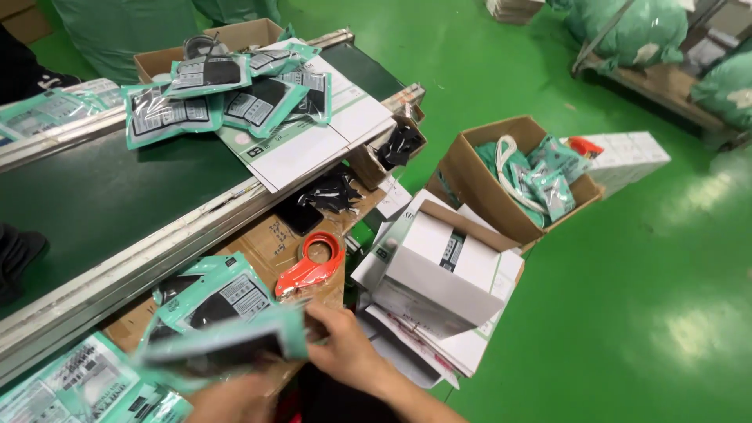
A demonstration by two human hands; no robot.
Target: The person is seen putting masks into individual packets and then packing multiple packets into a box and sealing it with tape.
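Item: flat teal plastic packet with dark contents [223, 345], blurred, held low over the cardboard-topped bench [270, 239]. My right hand [345, 352] pinches its right edge; my left hand [231, 401] sits under it, grip unclear. Adjacent: red tape dispenser [312, 262], white folded cartons [435, 274]. Risk: slick film sliding from my one-edge pinch.

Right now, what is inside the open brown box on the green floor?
The brown box holds teal plastic packets and a white looped cord. What lies beneath them is covered.
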